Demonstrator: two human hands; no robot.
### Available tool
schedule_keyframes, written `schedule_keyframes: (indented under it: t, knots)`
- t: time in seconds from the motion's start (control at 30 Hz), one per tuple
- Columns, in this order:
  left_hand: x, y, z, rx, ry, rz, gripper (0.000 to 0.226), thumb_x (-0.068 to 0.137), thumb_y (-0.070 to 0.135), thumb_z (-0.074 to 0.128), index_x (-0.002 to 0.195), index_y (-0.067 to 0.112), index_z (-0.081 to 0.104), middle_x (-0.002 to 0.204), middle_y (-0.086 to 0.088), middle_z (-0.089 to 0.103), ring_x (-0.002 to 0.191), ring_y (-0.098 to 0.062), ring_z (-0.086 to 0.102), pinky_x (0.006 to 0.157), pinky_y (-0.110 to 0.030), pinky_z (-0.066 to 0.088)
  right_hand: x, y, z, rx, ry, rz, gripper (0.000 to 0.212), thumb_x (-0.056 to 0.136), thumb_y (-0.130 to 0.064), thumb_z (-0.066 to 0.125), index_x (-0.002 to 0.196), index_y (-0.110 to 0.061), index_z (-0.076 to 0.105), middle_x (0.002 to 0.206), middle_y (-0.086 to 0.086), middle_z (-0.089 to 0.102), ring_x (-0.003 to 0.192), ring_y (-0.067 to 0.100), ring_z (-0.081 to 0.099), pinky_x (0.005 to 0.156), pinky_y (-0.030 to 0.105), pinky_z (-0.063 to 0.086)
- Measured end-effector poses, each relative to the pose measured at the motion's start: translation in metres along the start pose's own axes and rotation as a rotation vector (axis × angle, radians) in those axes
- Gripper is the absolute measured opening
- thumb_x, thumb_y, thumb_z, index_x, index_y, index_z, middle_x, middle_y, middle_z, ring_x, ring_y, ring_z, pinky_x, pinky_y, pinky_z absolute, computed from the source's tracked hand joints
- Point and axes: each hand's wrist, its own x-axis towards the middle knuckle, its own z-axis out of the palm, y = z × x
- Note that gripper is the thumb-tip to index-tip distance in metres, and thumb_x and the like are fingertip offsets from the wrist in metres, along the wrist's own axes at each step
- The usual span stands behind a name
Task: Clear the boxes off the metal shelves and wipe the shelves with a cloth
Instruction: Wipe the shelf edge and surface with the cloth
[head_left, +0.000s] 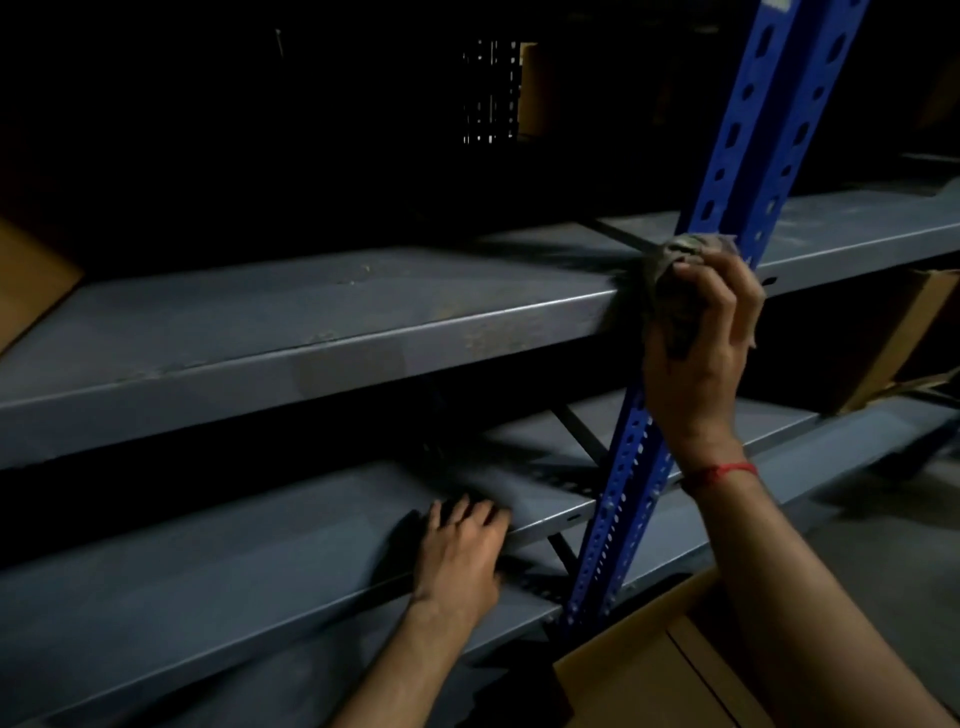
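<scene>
Two flat shelves ran across the dim view, one above the other. The upper grey metal shelf (311, 312) lay bare along its visible top, with faint specks of dirt on the surface. A blue perforated steel upright (737, 130) crossed both shelves on the right.

The right hand (701, 343) clutched a crumpled grey cloth (675, 260), fingers and thumb curled round it. It held the cloth against the front edge of the upper shelf, just beside the blue upright. A thin red thread (722, 473) circled that wrist.

The left hand (460, 551) rested palm down on the lower grey metal shelf (208, 571) near its front edge. Its fingers were loosely spread on the metal and held nothing.

Several boxes showed around the rack. A brown cardboard box with a seamed top (649, 675) sat at the bottom right, in front of the foot of the upright. A tilted brown cardboard carton (883, 343) stood beneath the upper shelf to the right of the upright. A tan cardboard corner (26, 280) showed at the left edge of the view, at upper-shelf height. A dim brown box (532, 88) stood far back in the dark beside a pale perforated panel (491, 88); what it rested on could not be made out.
</scene>
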Motion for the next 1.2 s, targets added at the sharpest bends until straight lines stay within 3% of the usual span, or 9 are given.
schedule_keyframes:
  t: [0.13, 0.23, 0.43, 0.5, 0.6, 0.7, 0.93, 1.07, 1.2]
  knots:
    - [0.001, -0.009, 0.012, 0.136, -0.035, -0.039, 0.081, 0.092, 0.014, 0.063, 0.157, 0.025, 0.016, 0.165, -0.005, 0.017, 0.152, -0.029, 0.014, 0.122, -0.054, 0.011, -0.029, 0.011, -0.002, -0.023, -0.069, 0.014, 0.050, 0.090, -0.011, 0.068, 0.132, -0.020, 0.042, 0.145, 0.007, 0.027, 0.143, 0.029, 0.029, 0.112, 0.050, 0.040]
    - [0.005, -0.017, 0.027, 0.215, 0.004, -0.006, 0.079, 0.094, 0.001, 0.052, 0.158, 0.022, 0.011, 0.163, -0.009, 0.019, 0.149, -0.035, 0.019, 0.118, -0.055, 0.022, -0.038, 0.014, 0.000, -0.038, -0.067, -0.003, 0.051, 0.092, -0.014, 0.067, 0.134, -0.023, 0.040, 0.148, 0.007, 0.024, 0.144, 0.035, 0.027, 0.112, 0.051, 0.040]
    - [0.005, -0.023, 0.053, 0.289, 0.191, 0.076, 0.081, 0.087, 0.001, 0.058, 0.154, 0.023, 0.017, 0.161, -0.009, 0.022, 0.140, -0.035, 0.032, 0.113, -0.052, 0.031, -0.077, 0.032, 0.009, -0.061, 0.021, -0.010, 0.046, 0.094, -0.016, 0.058, 0.136, -0.022, 0.041, 0.147, 0.007, 0.028, 0.140, 0.027, 0.032, 0.109, 0.051, 0.042]
    - [0.005, -0.026, 0.056, 0.302, 0.228, 0.086, 0.084, 0.085, 0.002, 0.059, 0.153, 0.025, 0.017, 0.161, -0.008, 0.022, 0.139, -0.033, 0.034, 0.112, -0.048, 0.033, -0.124, 0.042, 0.012, -0.058, 0.009, 0.029, 0.046, 0.094, -0.022, 0.055, 0.138, -0.021, 0.041, 0.146, 0.009, 0.029, 0.137, 0.033, 0.037, 0.104, 0.054, 0.046]
    - [0.006, -0.027, 0.056, 0.306, 0.303, 0.101, 0.076, 0.080, 0.009, 0.062, 0.144, 0.029, 0.026, 0.150, -0.003, 0.035, 0.128, -0.029, 0.043, 0.100, -0.039, 0.044, -0.204, 0.056, 0.017, -0.040, -0.045, 0.069, 0.046, 0.094, -0.027, 0.054, 0.137, -0.019, 0.042, 0.145, 0.017, 0.032, 0.131, 0.042, 0.042, 0.100, 0.058, 0.048]
    - [0.006, -0.027, 0.054, 0.300, 0.318, 0.085, 0.069, 0.077, 0.017, 0.065, 0.136, 0.033, 0.033, 0.142, 0.003, 0.042, 0.120, -0.026, 0.048, 0.089, -0.034, 0.046, -0.238, 0.063, 0.022, -0.052, -0.067, 0.103, 0.045, 0.093, -0.028, 0.052, 0.135, -0.017, 0.043, 0.145, 0.018, 0.033, 0.133, 0.040, 0.039, 0.103, 0.059, 0.045]
    - [0.013, -0.026, 0.037, 0.301, 0.231, 0.074, 0.072, 0.075, 0.029, 0.076, 0.136, 0.036, 0.038, 0.137, 0.005, 0.048, 0.119, -0.024, 0.052, 0.092, -0.036, 0.045, -0.131, 0.055, 0.019, -0.055, 0.027, -0.082, 0.043, 0.095, -0.008, 0.052, 0.136, -0.015, 0.042, 0.143, 0.013, 0.031, 0.133, 0.035, 0.040, 0.106, 0.051, 0.046]
    - [0.014, -0.028, 0.035, 0.310, 0.226, 0.078, 0.069, 0.073, 0.033, 0.080, 0.132, 0.034, 0.044, 0.129, 0.005, 0.052, 0.116, -0.024, 0.054, 0.093, -0.034, 0.046, -0.034, 0.042, 0.013, -0.100, 0.053, -0.141, 0.048, 0.093, -0.022, 0.048, 0.139, -0.021, 0.036, 0.145, 0.005, 0.023, 0.137, 0.032, 0.032, 0.109, 0.048, 0.044]
    - [0.015, -0.029, 0.033, 0.316, 0.187, 0.093, 0.073, 0.071, 0.034, 0.082, 0.133, 0.035, 0.043, 0.131, 0.005, 0.051, 0.116, -0.023, 0.053, 0.096, -0.038, 0.048, -0.036, 0.041, 0.012, -0.118, 0.044, -0.147, 0.050, 0.092, -0.024, 0.049, 0.140, -0.017, 0.040, 0.146, 0.006, 0.025, 0.137, 0.033, 0.032, 0.110, 0.049, 0.042]
